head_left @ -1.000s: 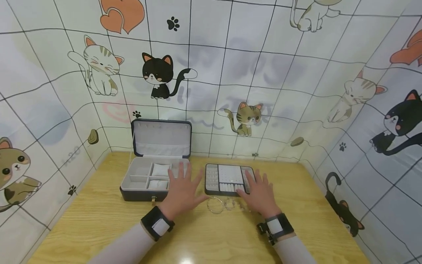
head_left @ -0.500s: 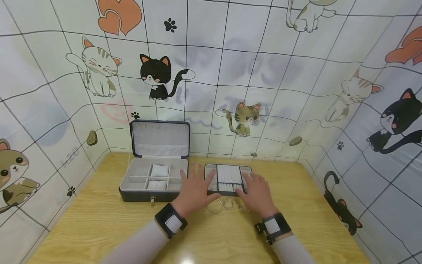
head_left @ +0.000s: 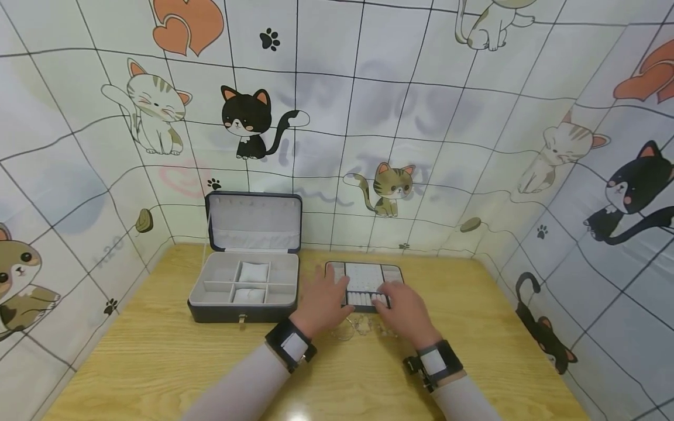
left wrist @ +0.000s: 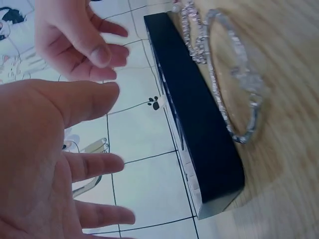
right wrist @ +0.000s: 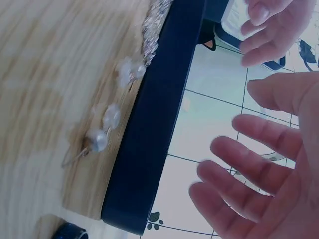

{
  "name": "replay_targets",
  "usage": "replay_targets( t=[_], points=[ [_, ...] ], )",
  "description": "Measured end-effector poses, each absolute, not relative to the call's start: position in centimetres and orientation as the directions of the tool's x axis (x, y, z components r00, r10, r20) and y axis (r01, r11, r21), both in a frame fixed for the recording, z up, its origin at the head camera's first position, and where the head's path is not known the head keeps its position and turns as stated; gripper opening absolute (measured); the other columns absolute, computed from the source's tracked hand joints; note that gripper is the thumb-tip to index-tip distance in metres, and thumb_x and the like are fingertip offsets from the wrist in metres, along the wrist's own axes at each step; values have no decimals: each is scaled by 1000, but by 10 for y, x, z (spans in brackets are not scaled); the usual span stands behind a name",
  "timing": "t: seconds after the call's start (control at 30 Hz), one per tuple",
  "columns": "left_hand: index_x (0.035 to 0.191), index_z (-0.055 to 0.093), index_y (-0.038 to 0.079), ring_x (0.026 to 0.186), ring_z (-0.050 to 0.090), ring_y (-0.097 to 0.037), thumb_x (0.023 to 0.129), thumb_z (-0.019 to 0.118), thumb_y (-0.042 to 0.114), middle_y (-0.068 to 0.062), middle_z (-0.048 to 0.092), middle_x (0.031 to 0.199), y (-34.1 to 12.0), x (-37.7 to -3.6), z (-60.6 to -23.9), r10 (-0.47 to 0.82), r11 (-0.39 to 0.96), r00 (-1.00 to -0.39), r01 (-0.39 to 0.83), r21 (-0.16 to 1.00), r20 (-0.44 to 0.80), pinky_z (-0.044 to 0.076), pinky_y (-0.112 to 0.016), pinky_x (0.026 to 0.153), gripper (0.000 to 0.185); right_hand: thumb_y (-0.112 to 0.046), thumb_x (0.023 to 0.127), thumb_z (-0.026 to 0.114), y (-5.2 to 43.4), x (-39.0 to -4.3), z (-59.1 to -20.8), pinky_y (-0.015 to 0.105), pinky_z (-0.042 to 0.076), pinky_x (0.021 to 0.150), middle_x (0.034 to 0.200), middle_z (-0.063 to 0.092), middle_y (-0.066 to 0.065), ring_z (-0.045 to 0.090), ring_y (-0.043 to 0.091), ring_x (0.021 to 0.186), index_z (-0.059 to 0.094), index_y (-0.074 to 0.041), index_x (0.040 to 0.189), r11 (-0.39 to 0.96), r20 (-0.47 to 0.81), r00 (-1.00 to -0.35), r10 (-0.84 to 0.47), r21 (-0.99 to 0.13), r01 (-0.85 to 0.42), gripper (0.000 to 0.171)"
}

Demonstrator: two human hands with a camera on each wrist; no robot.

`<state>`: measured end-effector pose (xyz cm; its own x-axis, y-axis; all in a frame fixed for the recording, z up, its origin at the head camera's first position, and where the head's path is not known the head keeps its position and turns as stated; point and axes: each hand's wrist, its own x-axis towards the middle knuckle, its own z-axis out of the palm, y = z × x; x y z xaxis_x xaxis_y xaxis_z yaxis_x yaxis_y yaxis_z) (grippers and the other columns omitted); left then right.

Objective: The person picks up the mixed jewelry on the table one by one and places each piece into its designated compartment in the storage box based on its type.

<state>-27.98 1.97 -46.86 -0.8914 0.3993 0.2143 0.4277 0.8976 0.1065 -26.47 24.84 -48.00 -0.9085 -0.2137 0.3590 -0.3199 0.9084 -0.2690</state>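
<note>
Jewellery tray [head_left: 364,276] lies on the counter [head_left: 158,351] right of the open jewellery box [head_left: 244,285]; in the head view the left hand [head_left: 322,301] and right hand [head_left: 402,310] hover over its near edge, fingers spread, holding nothing. From the left wrist, a sparkling bracelet [left wrist: 239,84] lies just beside the tray's dark wall. From the right wrist, pearl earrings [right wrist: 112,127] lie beside that wall.

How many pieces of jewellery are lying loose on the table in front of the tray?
3 at least: a bangle and a sparkly chain along the tray front, and a pearl piece near the right hand. Hands may hide more.
</note>
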Motion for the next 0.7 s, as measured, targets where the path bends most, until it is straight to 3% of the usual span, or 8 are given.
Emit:
replay_targets(
  t=[0.13, 0.3, 0.5, 0.7],
  points=[
    [146, 62, 18, 142, 49, -47, 95, 71, 57, -25, 54, 153, 24, -283, -467, 406, 892, -893, 433, 132, 193, 44, -73, 107, 65, -30, 92, 80, 248, -264, -479, 42, 60, 83, 103, 76, 1, 69, 17, 92, 77, -15, 108, 890, 326, -912, -248, -294, -347, 22],
    [141, 65, 17, 122, 60, -35, 96, 71, 55, -15, 66, 134, 27, -286, -471, 420, 885, -893, 442, 145, 161, 54, -61, 97, 60, -28, 91, 80, 247, -265, -477, 40, 60, 80, 99, 76, 0, 68, 14, 88, 76, -18, 101, 877, 295, -920, -260, -326, -352, 15],
    [136, 67, 16, 109, 61, -31, 96, 74, 50, -12, 68, 123, 25, -287, -474, 450, 865, -878, 473, 164, 163, 56, -52, 88, 54, -29, 90, 81, 247, -266, -478, 36, 59, 78, 95, 76, -5, 67, 10, 85, 75, -24, 95, 883, 250, -939, -238, -347, -316, 9],
    [122, 71, 12, 94, 59, -23, 94, 78, 38, -7, 67, 105, 20, -292, -476, 501, 837, -840, 532, 130, 207, 55, -40, 75, 38, -29, 91, 80, 247, -267, -478, 28, 50, 61, 76, 65, -12, 57, 9, 66, 74, -25, 95, 874, 155, -955, -251, -388, -293, 8]
  ],
)
